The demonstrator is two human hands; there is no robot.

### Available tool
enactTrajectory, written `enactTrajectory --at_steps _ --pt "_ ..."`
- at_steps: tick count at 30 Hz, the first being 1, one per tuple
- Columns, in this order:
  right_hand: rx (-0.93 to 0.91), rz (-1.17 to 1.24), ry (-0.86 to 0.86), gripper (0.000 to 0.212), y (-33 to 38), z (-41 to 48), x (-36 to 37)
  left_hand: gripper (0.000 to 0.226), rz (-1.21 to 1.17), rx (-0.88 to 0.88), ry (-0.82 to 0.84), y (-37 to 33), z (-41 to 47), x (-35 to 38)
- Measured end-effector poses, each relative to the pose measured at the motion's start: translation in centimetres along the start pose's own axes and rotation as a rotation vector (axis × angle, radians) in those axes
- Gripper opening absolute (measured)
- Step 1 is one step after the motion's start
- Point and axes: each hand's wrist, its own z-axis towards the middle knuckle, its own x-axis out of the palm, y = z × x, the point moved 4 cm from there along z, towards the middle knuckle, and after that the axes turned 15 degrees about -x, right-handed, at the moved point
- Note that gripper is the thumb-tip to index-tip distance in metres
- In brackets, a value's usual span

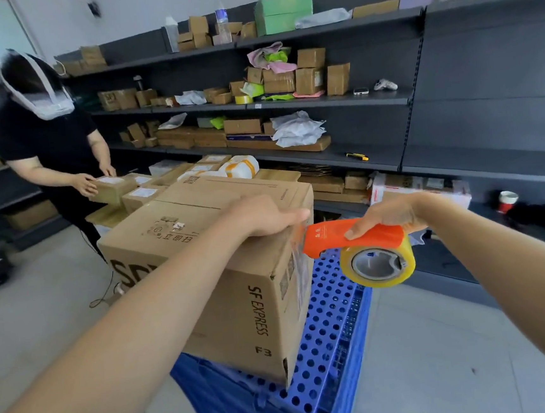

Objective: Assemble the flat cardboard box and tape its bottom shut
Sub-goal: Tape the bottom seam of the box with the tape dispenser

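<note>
A big blue crate full of little holes stands on the grey floor. The brown cardboard box sits on top of it.

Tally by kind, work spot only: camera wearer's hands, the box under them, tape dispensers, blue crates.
hands: 2 (left hand, right hand)
cardboard box: 1
tape dispenser: 1
blue crate: 1
Total: 5
</note>
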Motion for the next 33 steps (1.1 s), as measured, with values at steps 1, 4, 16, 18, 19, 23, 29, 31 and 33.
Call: enactTrajectory --at_steps 1,4,16,18,19,23,29,31,33 --pt "-0.001 -0.005 0.006 0.109 0.1 0.3 0.1 0.104 0.033 0.000 0.014 -0.4 -0.2 0.2" --pt "-0.016 0.014 0.015 0.110 -0.1 0.3 0.0 0.102 0.097 -0.046 0.013 -0.6 -0.1 0.2" --pt "-0.058 0.265 0.024 0.110 -3.3 -5.1 -1.9 0.092 0.152 0.039 0.068 -0.6 -0.4 -0.3" --pt "-0.045 0.228 0.027 0.110 -3.4 -5.8 -2.0 0.089 0.130 0.038 0.066 -0.2 -0.8 -0.4" --pt "-0.035 0.216 0.018 0.109 -3.6 -6.3 -2.3 0.089 0.121 0.037 0.065 0.0 -1.0 -0.4" --pt "0.004 0.177 -0.044 0.110 -5.0 -8.4 -3.4 0.088 0.143 0.049 0.047 -0.1 -1.8 -0.4" --pt "0.060 0.030 -0.012 0.105 -4.9 -6.3 -0.5 0.086 0.130 0.036 0.008 -0.3 -2.1 -0.3" --pt "0.086 -0.032 -0.027 0.103 -4.6 -4.8 0.5 0.089 0.116 0.016 -0.001 -0.1 -1.8 -0.2" --pt "0.096 -0.065 -0.034 0.107 -4.4 -3.3 1.0 0.091 0.100 -0.013 -0.004 0.1 -1.4 0.0"
